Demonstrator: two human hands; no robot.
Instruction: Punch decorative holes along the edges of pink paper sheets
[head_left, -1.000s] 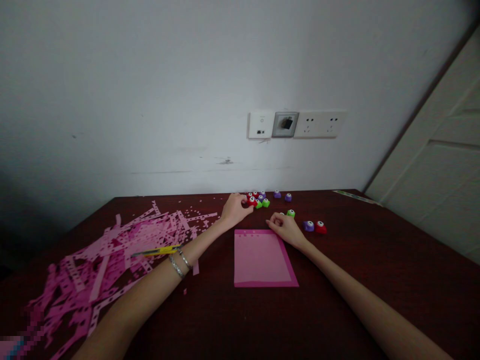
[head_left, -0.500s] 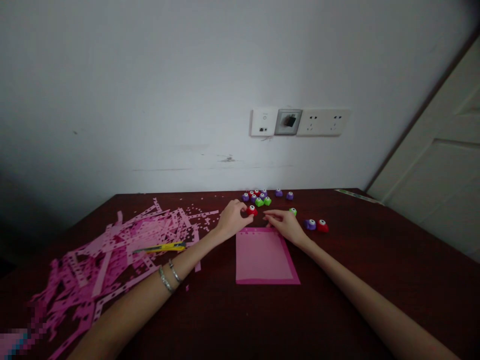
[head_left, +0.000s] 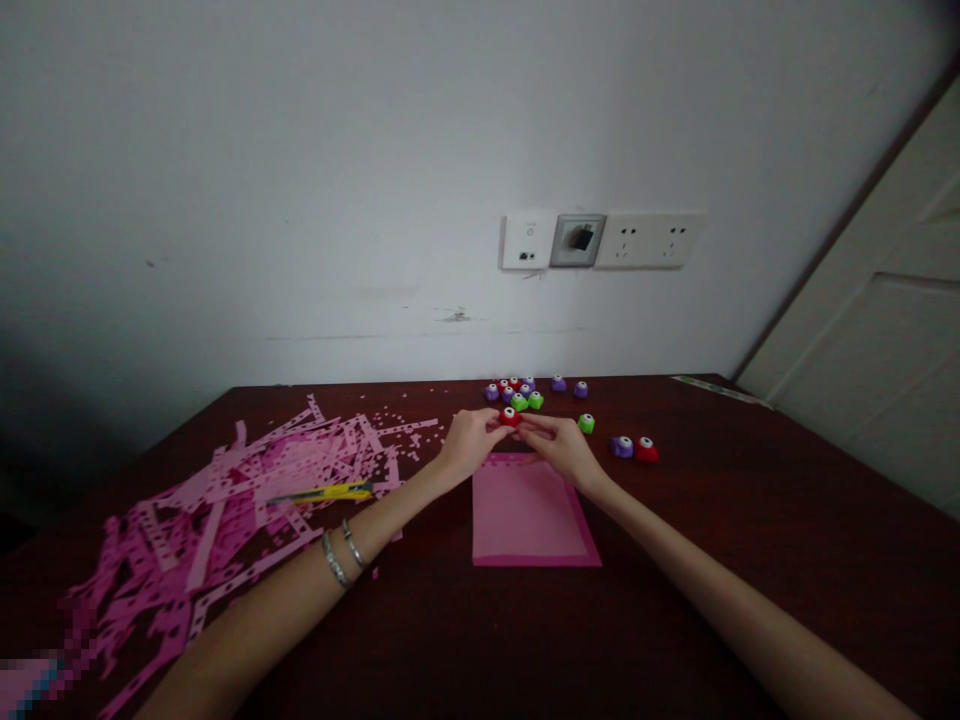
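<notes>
A small red craft punch with a white-ringed button sits between my two hands, just beyond the far edge of the pink paper sheets. My left hand is closed on its left side. From the right, the fingertips of my right hand are pinched against the same punch. The sheets lie stacked, light pink over darker pink, with a row of small holes along the far edge that my right hand partly covers. Close by my right hand stands a green punch.
Behind my hands are several punches, including a green one. A purple punch and another red punch stand to the right. Pink paper strips cover the left, with a yellow cutter on top. The wall borders the table.
My right hand has moved left to the red punch and now touches it. The red punch and my left hand have shifted slightly to the right.
</notes>
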